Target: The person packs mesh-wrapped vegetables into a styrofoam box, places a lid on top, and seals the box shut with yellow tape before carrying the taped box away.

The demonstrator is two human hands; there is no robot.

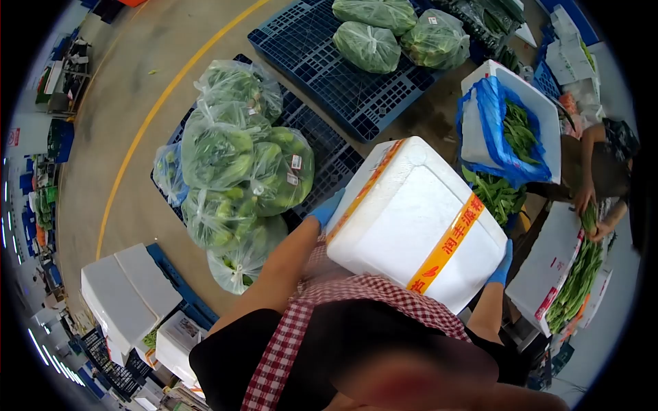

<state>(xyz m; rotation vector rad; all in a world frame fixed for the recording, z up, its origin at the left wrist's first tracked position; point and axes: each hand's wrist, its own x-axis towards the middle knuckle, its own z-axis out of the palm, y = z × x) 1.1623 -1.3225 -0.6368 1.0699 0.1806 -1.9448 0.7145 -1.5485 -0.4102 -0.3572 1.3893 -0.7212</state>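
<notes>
A white foam box point(404, 212) with orange printed tape is held in front of my body, tilted, between my two gloved hands. My left hand point(327, 209), in a blue glove, grips its left side; most of the fingers are hidden behind the box. On the opposite side, my right hand point(504, 264), also blue-gloved, presses against the lower right edge, with its fingers partly out of sight. Just left of the box, clear bags of green vegetables point(226, 151) are piled on a dark blue pallet point(322, 127).
Another blue pallet point(301, 41) carries bagged vegetables point(370, 48). To the right stands a foam box lined with a blue bag point(490, 130), holding leafy greens. A co-worker's hands point(593, 212) handle greens over another box point(538, 267). Closed foam boxes point(130, 288) are stacked at lower left.
</notes>
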